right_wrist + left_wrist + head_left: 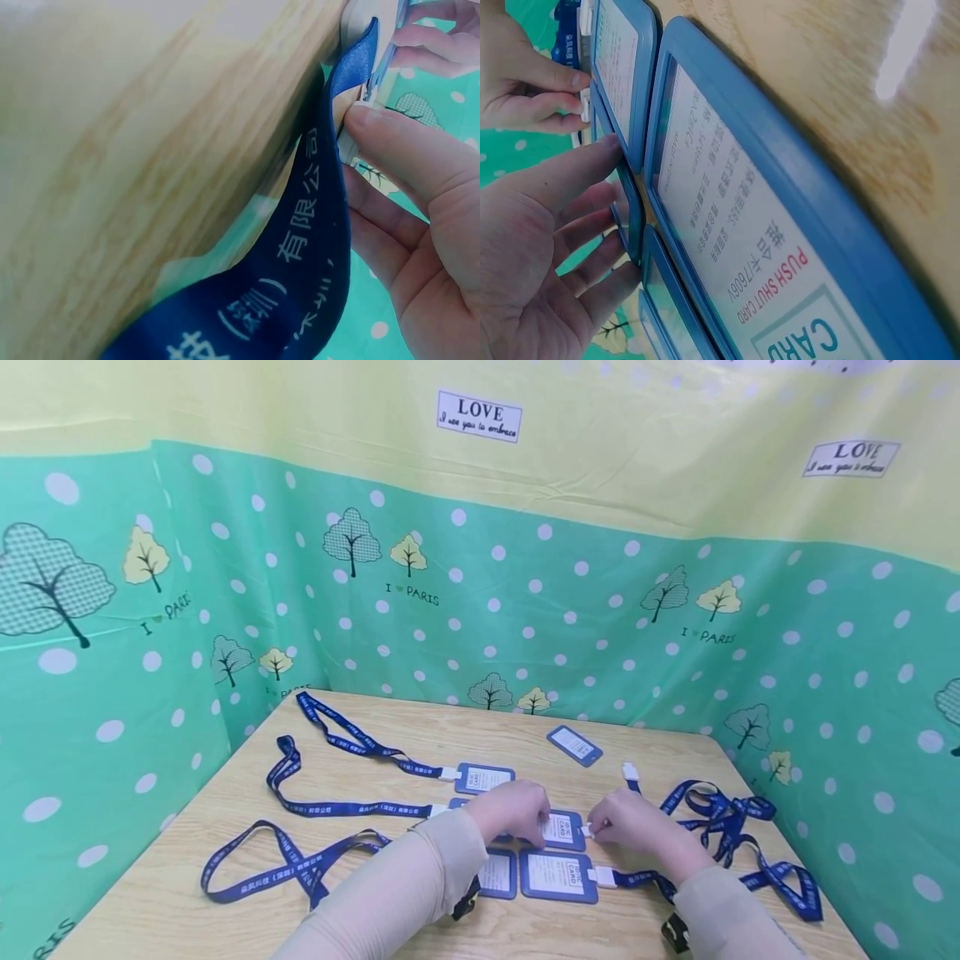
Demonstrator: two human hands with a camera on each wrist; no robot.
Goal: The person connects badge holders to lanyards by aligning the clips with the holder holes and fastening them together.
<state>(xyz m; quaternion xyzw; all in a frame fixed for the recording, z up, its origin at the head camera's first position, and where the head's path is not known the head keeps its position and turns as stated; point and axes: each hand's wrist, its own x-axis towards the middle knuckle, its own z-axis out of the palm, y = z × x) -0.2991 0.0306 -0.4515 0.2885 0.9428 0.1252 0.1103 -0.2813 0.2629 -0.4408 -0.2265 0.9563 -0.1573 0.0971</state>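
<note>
Blue card holders with white inserts lie in rows on the table. My left hand (pixel 516 812) grips the left part of the middle right card holder (pixel 564 830), thumb and fingers at its edges. At that holder's right end, my right hand (pixel 628 821) pinches a white clip (pixel 348 146) between thumb and fingers. A dark blue lanyard (pixel 311 225) with white print hangs below the pinched clip in the right wrist view. Nearer me, another card holder (pixel 558 877) is joined by a white clip (pixel 604 877) to a lanyard (pixel 637 879). My left hand partly hides the middle left card holder.
Three lanyards, one of them (pixel 345 810), stretch across the left side. Tangled lanyards (pixel 720 814) lie at the right, with a loose white clip (pixel 631 772) near them. A separate card holder (pixel 574 745) lies at the back of the wooden table (pixel 435 718). A patterned curtain (pixel 525 610) surrounds it.
</note>
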